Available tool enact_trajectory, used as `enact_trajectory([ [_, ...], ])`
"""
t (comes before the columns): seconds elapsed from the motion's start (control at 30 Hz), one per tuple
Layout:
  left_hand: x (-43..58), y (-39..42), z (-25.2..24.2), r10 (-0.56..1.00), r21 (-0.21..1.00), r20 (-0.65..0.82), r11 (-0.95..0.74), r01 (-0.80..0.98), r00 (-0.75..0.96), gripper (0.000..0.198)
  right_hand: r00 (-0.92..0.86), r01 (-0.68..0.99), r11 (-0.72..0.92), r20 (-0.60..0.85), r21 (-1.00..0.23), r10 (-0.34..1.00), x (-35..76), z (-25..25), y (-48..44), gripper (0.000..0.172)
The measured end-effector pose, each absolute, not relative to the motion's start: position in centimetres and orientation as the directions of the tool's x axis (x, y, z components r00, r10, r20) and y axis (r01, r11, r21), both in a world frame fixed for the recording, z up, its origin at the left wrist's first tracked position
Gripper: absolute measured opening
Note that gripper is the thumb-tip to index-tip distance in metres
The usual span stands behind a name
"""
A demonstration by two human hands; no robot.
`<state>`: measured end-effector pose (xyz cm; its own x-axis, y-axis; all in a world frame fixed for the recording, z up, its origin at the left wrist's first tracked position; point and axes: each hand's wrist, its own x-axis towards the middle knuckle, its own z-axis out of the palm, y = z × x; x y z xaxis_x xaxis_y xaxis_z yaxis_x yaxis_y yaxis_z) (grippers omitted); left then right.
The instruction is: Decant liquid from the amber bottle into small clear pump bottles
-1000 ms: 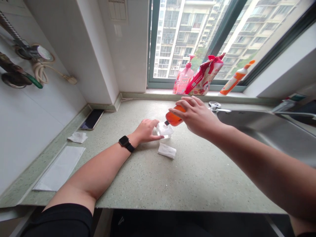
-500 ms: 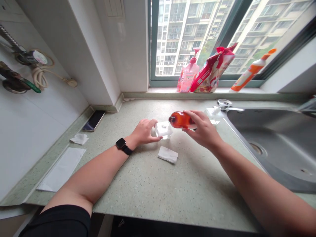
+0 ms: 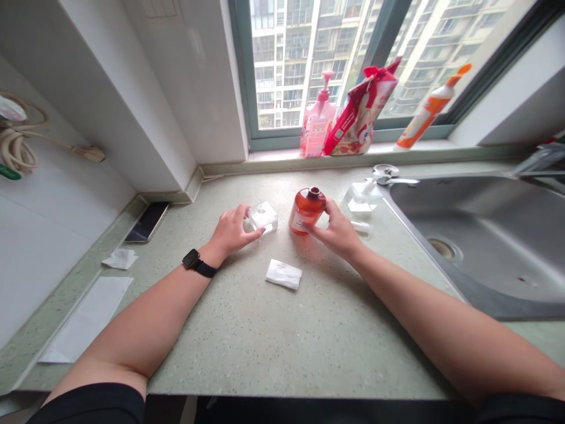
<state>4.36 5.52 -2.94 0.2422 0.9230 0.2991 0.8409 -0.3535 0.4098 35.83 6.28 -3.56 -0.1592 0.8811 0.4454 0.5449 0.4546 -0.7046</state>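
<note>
My left hand grips a clear, square bottle with an open round neck, standing on the counter. To its right, my right hand is wrapped around an amber-red bottle with a pale label and no cap. That bottle is upright and appears to rest on the counter. A folded white tissue lies in front of the two bottles. Behind my right hand stands a second clear square bottle with a pump top. A small white tube-like piece lies beside my right hand, partly hidden.
A steel sink takes up the right side. On the window sill stand a pink pump bottle, a red bag and an orange-white bottle. At left lie a phone, a crumpled tissue and a white sheet.
My right hand has turned the amber-red bottle from tilted over the clear bottle's mouth to upright, lowering it. The clear bottle stays in my left hand. The camera view has shifted right.
</note>
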Motion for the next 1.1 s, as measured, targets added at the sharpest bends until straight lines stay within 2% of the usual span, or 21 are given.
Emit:
enact_trajectory([
  [0.1, 4.4, 5.4, -2.9, 0.927, 0.422, 0.291, -0.347, 0.837, 0.238, 0.055, -0.141, 0.578, 0.452, 0.462, -0.680, 0.876, 35.8, -4.0, 6.7, 0.061],
  [0.23, 4.4, 5.4, -3.0, 0.929, 0.427, 0.289, -0.341, 0.838, 0.232, 0.055, -0.104, 0.617, 0.435, 0.479, -0.656, 0.871, 35.8, -4.7, 7.3, 0.062],
  [0.47, 4.4, 5.6, -3.1, 0.932, 0.417, 0.274, -0.337, 0.844, 0.237, 0.058, -0.108, 0.665, 0.388, 0.432, -0.638, 0.895, 37.0, -3.9, 7.8, 0.079],
  [0.6, 4.3, 5.7, -3.2, 0.939, 0.420, 0.264, -0.319, 0.849, 0.222, 0.060, -0.032, 0.661, 0.312, 0.390, -0.683, 0.920, 40.2, -1.2, 7.6, 0.064],
  [0.67, 4.3, 5.8, -3.2, 0.941, 0.423, 0.261, -0.312, 0.851, 0.215, 0.060, -0.048, 0.750, 0.265, 0.349, -0.606, 0.936, 42.4, 0.0, 7.6, 0.052],
  [0.73, 4.3, 5.8, -3.1, 0.941, 0.423, 0.261, -0.311, 0.851, 0.214, 0.060, -0.085, 0.851, 0.200, 0.249, -0.485, 0.965, 44.4, 0.5, 7.7, 0.044],
  [0.87, 4.3, 5.7, -3.0, 0.939, 0.417, 0.266, -0.315, 0.853, 0.216, 0.061, -0.155, 0.931, 0.155, 0.027, -0.331, 0.988, 47.6, -0.2, 8.4, 0.048],
  [0.93, 4.3, 5.6, -2.9, 0.939, 0.417, 0.267, -0.314, 0.853, 0.216, 0.063, -0.202, 0.936, 0.198, 0.015, -0.290, 0.979, 48.5, -1.0, 8.9, 0.047],
  [1.1, 4.3, 5.6, -2.9, 0.938, 0.425, 0.273, -0.315, 0.849, 0.211, 0.062, -0.267, 0.932, 0.283, 0.103, -0.226, 0.958, 49.2, -2.5, 9.7, 0.036],
])
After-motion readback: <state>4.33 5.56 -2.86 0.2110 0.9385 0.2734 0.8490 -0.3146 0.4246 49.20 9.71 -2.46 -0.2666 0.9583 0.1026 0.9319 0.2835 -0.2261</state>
